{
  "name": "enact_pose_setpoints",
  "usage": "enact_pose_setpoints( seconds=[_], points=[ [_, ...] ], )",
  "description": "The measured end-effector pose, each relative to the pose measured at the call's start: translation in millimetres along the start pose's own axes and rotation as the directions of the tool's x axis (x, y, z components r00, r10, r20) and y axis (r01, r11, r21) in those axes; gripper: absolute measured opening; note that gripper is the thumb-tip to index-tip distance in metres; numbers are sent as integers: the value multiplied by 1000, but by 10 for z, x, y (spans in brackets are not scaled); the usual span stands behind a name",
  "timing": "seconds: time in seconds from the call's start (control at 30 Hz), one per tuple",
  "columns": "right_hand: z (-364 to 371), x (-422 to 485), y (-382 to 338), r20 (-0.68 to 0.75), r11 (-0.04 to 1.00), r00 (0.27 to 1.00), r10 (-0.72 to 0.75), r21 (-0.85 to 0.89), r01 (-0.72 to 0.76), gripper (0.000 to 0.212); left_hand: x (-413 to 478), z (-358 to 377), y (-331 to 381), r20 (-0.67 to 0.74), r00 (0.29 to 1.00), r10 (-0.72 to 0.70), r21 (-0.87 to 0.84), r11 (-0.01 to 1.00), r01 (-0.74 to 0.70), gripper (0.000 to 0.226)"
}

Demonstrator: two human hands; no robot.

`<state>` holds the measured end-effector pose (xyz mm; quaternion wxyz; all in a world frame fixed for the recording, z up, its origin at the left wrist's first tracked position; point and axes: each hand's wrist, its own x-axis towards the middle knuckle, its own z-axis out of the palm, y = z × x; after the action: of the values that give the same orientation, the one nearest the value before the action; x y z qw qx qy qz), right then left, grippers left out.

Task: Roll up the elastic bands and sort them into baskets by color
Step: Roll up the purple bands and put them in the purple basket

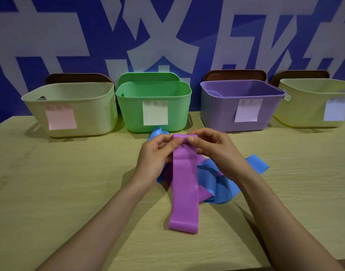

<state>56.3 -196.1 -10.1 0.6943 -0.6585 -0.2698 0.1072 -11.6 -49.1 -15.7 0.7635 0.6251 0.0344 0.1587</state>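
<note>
**Head view: purple band pinched at its far end, four baskets waiting behind**

Closest in, two bare forearms (101,222) reaching over the wooden table (50,182) from the bottom edge. Between them, the purple band (184,184), laid out as one flat strip on the tabletop, near end folded and loose, running straight away from the camera. Crossing over a crumpled blue band (220,184), spread out to the right and poking up again just behind the hands.

Further along, left hand (154,155) and right hand (216,149), both clamped on the far end of the purple band. Thumb and curled fingers of each pinching one corner, thumbs nearly meeting at the middle, top edge turned over into a small first fold.

Beyond the hands, a row of four open baskets along the back of the table:
- cream basket (101,114) at far left, pink note (61,118) on its front
- green basket (130,112) just beside it, pale note (155,113)
- purple basket (216,114) right of centre, lilac note (247,111)
- yellow basket (304,114) at far right, partly cut off, pale blue note (334,110)

Writing on the notes too blurred to read.

Propped upright behind the baskets, brown lids (234,75) and one green lid (148,76). Farthest back, a blue wall (101,26) with large white shapes.
</note>
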Motion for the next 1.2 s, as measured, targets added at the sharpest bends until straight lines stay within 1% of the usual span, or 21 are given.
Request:
enact_pose_setpoints(
  seconds=[0.07,0.13,0.2,0.23,0.3,0.37,0.47,0.57,0.67,0.73,0.83,0.9,1.0,1.07,1.1,1.2],
  points=[
    [-2,4,9,-23,1000,1000,2,17,-1,19,6,-7,-3,15,999,-39,-31,999,40,17],
    [-8,5,8,-66,998,998,-8,61,12,20,9,-11,-8,75,992,-101,-32,994,103,21],
    [-16,6,19,-90,994,996,-6,108,16,20,3,-11,-29,117,980,-160,40,987,156,32],
    [-16,3,25,-87,994,996,0,112,10,21,1,-11,-41,107,979,-171,68,984,165,36],
    [1,-5,39,-62,996,998,12,93,-6,23,1,-14,-56,58,984,-168,72,984,164,39],
    [20,-6,48,-45,996,999,23,91,-19,24,-1,-20,-59,34,986,-161,47,986,159,35],
    [23,3,57,-44,993,999,29,112,-24,25,-1,-24,-78,51,987,-153,30,988,152,26],
    [12,14,71,-55,996,998,18,92,-12,27,-7,-8,-96,63,989,-132,32,991,130,23],
    [15,16,69,-57,993,998,21,119,-14,29,-9,2,-88,46,992,-119,8,993,119,14],
    [13,17,75,-55,992,998,32,125,-25,31,3,-10,-91,32,993,-116,3,993,116,15],
    [-1,14,75,-20,996,998,52,73,-50,32,20,-27,-102,48,992,-116,6,993,115,16],
    [-7,7,65,9,994,997,78,75,-79,30,23,-31,-100,56,992,-111,-7,994,111,15],
    [-20,1,63,-34,996,996,77,40,-76,18,21,-20,-98,74,995,-68,-37,997,71,8],
    [-14,-1,66,-39,997,996,75,16,-74,11,23,-22,-108,71,996,-57,-38,997,60,12],
    [-13,-3,67,-41,997,996,75,23,-74,11,24,-25,-116,75,995,-68,-36,997,71,16],
    [-25,6,67,-66,994,995,73,90,-67,19,29,-39,-151,83,986,-143,36,989,141,31]
  ],
)
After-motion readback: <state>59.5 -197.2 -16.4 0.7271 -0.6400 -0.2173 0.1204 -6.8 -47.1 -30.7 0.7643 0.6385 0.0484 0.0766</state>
